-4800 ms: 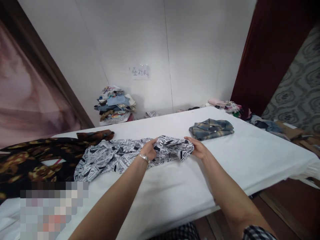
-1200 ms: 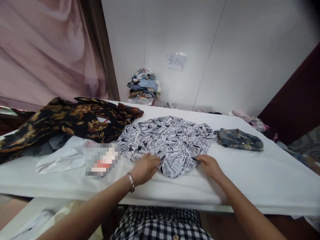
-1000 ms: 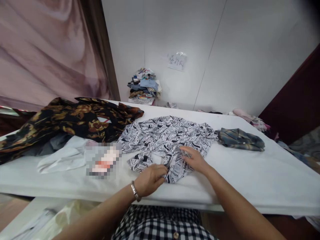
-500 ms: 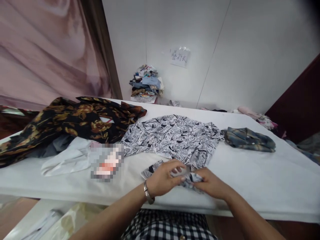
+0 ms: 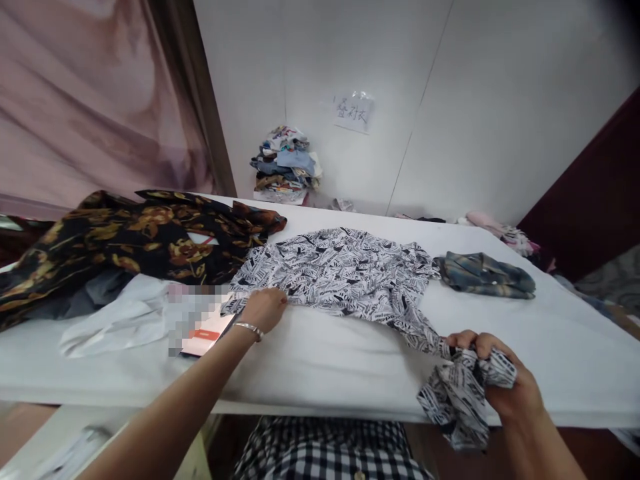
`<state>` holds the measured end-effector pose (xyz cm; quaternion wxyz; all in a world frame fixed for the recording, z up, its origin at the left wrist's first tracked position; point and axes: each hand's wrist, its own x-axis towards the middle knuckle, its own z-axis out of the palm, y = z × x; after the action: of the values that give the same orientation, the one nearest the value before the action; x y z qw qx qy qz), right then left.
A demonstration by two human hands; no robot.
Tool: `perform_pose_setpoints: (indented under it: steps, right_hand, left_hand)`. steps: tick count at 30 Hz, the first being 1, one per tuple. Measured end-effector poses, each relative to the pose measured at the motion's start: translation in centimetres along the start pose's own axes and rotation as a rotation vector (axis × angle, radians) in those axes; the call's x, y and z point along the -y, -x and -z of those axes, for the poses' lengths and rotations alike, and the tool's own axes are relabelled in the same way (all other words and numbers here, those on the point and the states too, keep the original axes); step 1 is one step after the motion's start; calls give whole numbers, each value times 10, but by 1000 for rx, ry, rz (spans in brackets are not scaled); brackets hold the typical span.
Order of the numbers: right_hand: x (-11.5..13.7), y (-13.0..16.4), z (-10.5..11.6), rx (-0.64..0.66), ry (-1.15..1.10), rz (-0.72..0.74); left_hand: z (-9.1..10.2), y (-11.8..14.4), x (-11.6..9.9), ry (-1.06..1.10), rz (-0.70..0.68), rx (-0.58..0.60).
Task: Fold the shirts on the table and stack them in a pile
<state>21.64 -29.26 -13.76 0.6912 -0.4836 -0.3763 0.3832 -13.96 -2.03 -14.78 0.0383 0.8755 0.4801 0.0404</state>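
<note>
While the right hand [image 5: 505, 380] is clamped around a bunched end of the black-and-white printed shirt [image 5: 345, 273] at the near edge of the bench [image 5: 320, 360], the cloth it grips spills over that edge and hangs below the fist. From that fist the fabric runs up and to the left as a stretched strip into the main body of the shirt, which lies spread on the white bench top between and beyond the two hands. The left hand [image 5: 263, 310], well apart from the right and wearing a silver bracelet [image 5: 249, 327] at the wrist, is closed on the shirt's left near corner and rests on the bench. Just left of the left hand lies a blurred patch, and beside that a white garment [image 5: 115, 320]. Farther left and beyond it a dark shirt with a gold flower print [image 5: 130, 240] is spread wide, touching the printed shirt at its far left side. Beyond the right hand, just right of the printed shirt, sits a folded plaid shirt [image 5: 483, 273]. Behind everything, against the white wall, stands a pile of folded clothes [image 5: 285, 163], with a paper note [image 5: 353, 112] stuck on the wall above and to its right.
</note>
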Motion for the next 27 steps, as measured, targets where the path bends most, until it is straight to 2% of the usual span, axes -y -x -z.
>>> perform_pose_setpoints:
  steps: [3, 6, 9, 11, 14, 17, 19, 21, 24, 27]
  right_hand:
    - [7, -1, 0, 0, -68, 34]
    - [15, -5, -1, -58, 27, 21]
    - [23, -8, -3, -68, 82, 32]
    - [26, -9, -3, -52, 53, 58]
    - [27, -11, -1, -50, 42, 29]
    - [25, -23, -2, -116, -17, 7]
    - [23, -35, -4, -186, -73, -12]
    - [20, -47, -4, -254, -90, -61]
    - [14, -55, 3, -311, -49, -116]
    - [6, -48, 20, -302, 22, -184]
  left_hand:
    - [5, 13, 1, 21, -25, -59]
    - [3, 24, 6, -1, -9, -147]
    - [0, 26, 12, -67, 55, -79]
    - [5, 20, 16, -99, 99, -30]
    - [33, -3, 20, -123, 134, -81]
    - [75, -47, 20, -94, 195, -267]
    - [98, -83, 16, 17, 223, -376]
    - [109, -113, 11, 170, 189, -373]
    - [98, -126, 2, 259, 89, -304]
    - [62, -98, 1, 250, -15, -201]
